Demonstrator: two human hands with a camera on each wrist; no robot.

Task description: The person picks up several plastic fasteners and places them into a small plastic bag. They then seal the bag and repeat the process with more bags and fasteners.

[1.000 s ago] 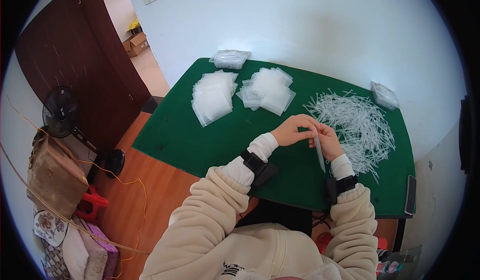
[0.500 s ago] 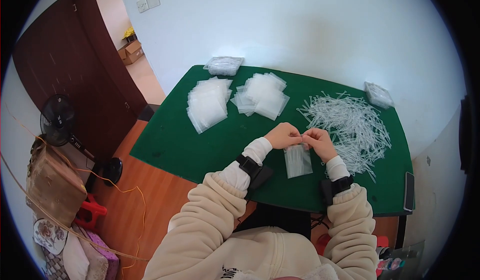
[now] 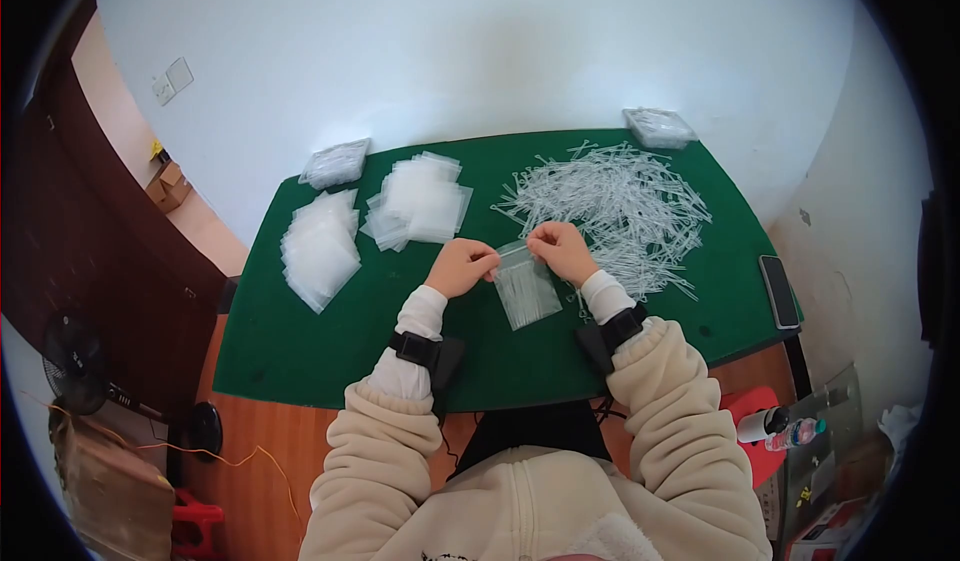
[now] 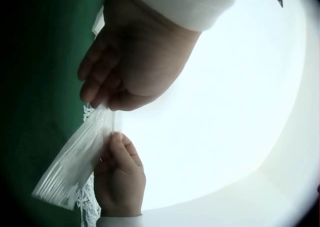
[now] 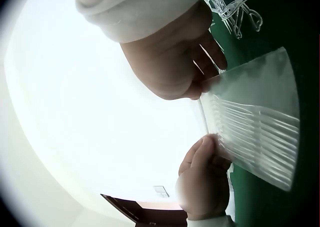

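Note:
A small clear zip bag [image 3: 530, 293] hangs by its top edge between both hands, with several thin clear plastic sticks lined up inside. My left hand [image 3: 462, 268] pinches one top corner between thumb and fingers. At the opposite corner, my right hand [image 3: 563, 252] pinches the edge the same way. In the right wrist view, the sticks in the bag [image 5: 260, 132] lie side by side, mostly toward the left hand [image 5: 205, 179]. Just beyond the right hand spreads a big heap of loose clear sticks [image 3: 620, 206] with small looped ends.
Two fanned stacks of flat bags, a left stack [image 3: 320, 251] and a right stack [image 3: 422, 201], lie on the green table [image 3: 400, 331]. Filled packets stand by the wall, a left packet [image 3: 337, 164] and a right packet [image 3: 660, 129]. A phone [image 3: 779, 292] lies near the right edge.
The bag, first seen edge-on, now faces the head camera. My hands, close together before, have spread apart along its top edge. The head view has swung to the right.

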